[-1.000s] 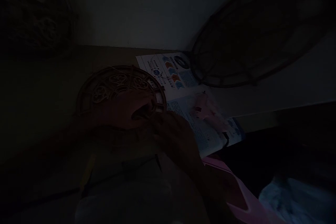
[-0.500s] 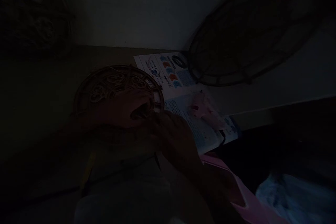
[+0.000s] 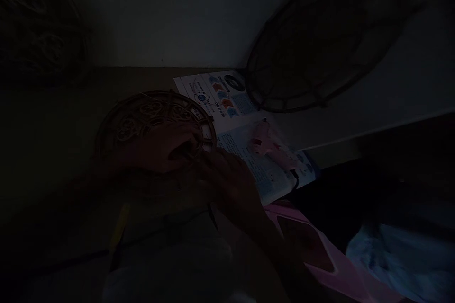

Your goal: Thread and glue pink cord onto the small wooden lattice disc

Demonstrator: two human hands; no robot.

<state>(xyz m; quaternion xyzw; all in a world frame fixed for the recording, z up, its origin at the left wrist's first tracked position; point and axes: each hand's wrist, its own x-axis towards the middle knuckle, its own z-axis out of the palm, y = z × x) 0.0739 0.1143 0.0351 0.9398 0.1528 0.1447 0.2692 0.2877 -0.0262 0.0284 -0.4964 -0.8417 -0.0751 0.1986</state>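
- The round lattice frame (image 3: 151,110) seems to lie flat on the tabletop (image 3: 53,123), its right rim overlapping the printed sheet (image 3: 234,144); lying flat probably keeps it steady under both hands.
- The left hand (image 3: 159,147) rests across the middle of the frame with its fingers curled, likely to hold it in place; the dark hides whether they grip anything.
- The right hand (image 3: 231,180) meets it at the frame's near right side, fingers bent, perhaps for fine handling there; whether they pinch something cannot be made out.
- The pink glue gun (image 3: 266,144) lies on the sheet just right of the hands, presumably for easy reach, with the paper perhaps shielding the tabletop.
- A larger round frame (image 3: 261,103) leans against the wall (image 3: 170,19) at the far right, likely to leave the working area free; another dark latticed piece (image 3: 50,47) stands at the far left.
- A yellow-handled tool (image 3: 121,227) lies at the near left, apart from both hands.
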